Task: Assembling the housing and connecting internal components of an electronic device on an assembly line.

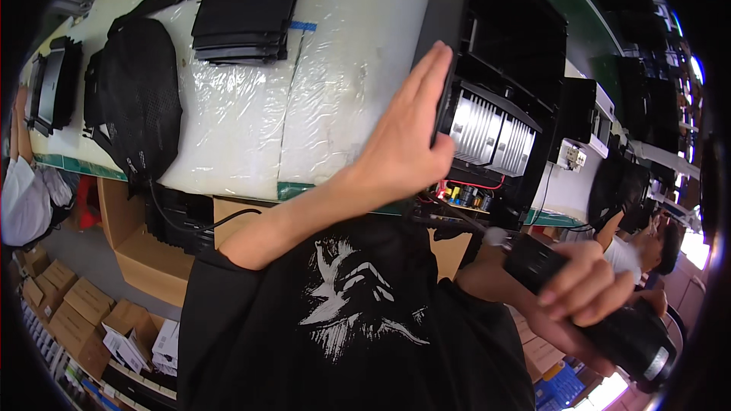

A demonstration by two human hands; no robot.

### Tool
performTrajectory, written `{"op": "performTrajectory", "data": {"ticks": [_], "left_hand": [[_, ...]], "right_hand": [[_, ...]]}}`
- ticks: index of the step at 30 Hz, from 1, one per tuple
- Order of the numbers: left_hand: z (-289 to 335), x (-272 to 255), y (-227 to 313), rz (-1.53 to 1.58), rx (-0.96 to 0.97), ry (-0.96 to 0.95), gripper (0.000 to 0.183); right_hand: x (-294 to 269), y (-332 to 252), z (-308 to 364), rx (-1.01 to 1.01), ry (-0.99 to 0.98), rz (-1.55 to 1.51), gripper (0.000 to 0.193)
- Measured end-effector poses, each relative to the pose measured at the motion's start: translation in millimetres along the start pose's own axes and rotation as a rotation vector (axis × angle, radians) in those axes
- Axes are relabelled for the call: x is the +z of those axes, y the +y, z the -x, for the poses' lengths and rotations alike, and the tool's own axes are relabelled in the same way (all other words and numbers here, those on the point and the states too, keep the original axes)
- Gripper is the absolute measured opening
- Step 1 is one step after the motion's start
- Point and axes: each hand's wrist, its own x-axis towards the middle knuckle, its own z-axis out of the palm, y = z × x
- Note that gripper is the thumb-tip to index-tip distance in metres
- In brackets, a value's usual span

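Observation:
My left hand lies with stretched fingers flat against the side of a black cabinet, holding nothing. The cabinet's open face shows a silver finned heat sink. Below that sits a circuit board with coloured parts and a red wire. Away from the cabinet, at the lower right, my right hand is wrapped round a black tool that looks like a power screwdriver. Its front end points up and left toward the cabinet and is blurred.
White foam under clear plastic covers the bench. On it lie a stack of black panels and a black mesh bag. Cardboard boxes stand at lower left, and an open carton by the bench. People work at both sides.

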Motion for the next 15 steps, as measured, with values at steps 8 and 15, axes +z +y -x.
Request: {"op": "performTrajectory", "data": {"ticks": [8, 15], "left_hand": [[-56, -35, -17, 0.15, -0.114, -0.359, 0.085], [-171, -45, -8, -0.186, -0.116, -0.836, 0.095]], "right_hand": [[-73, -102, 6, -0.359, 0.43, 0.303, 0.049], [-147, -158, 34, -0.632, 0.581, 0.871, 0.074]]}}
